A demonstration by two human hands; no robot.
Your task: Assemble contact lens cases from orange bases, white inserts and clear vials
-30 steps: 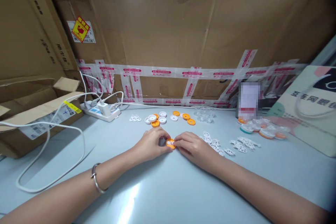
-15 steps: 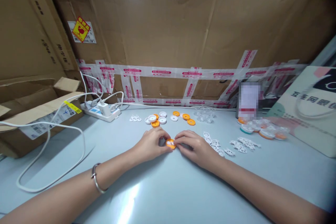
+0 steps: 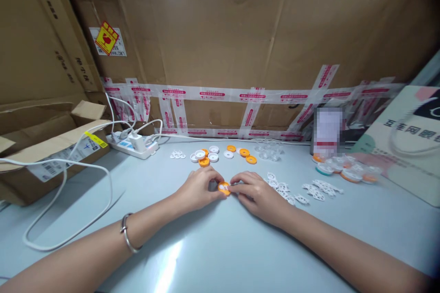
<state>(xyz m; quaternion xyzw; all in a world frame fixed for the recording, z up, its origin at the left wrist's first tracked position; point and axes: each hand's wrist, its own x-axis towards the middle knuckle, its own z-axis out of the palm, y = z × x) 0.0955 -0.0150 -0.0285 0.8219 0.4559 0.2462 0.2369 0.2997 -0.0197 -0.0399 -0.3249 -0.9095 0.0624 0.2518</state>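
An orange round case [image 3: 224, 192] with small white parts inside rests at the middle of the table. My left hand [image 3: 201, 186] grips its left side between thumb and fingers. At its right edge, my right hand [image 3: 259, 192] touches the white parts with a fingertip; whether it pinches something small cannot be made out. Behind the hands lie white round cases [image 3: 213, 157] and orange rings [image 3: 251, 160]. White openwork pieces [image 3: 302, 199] are spread to the right of my right hand.
A power strip [image 3: 147, 150] with white cables and an open cardboard box [image 3: 68, 146] stand on the left. Clear discs [image 3: 270, 150] lie at the back. Finished-looking round pieces [image 3: 350, 174] and a printed box [image 3: 409, 146] are on the right. A big carton [image 3: 213, 32] walls the back.
The fingers of my right hand have shifted slightly at the orange case, the index finger now reaching over its edge. My left hand keeps its grip.
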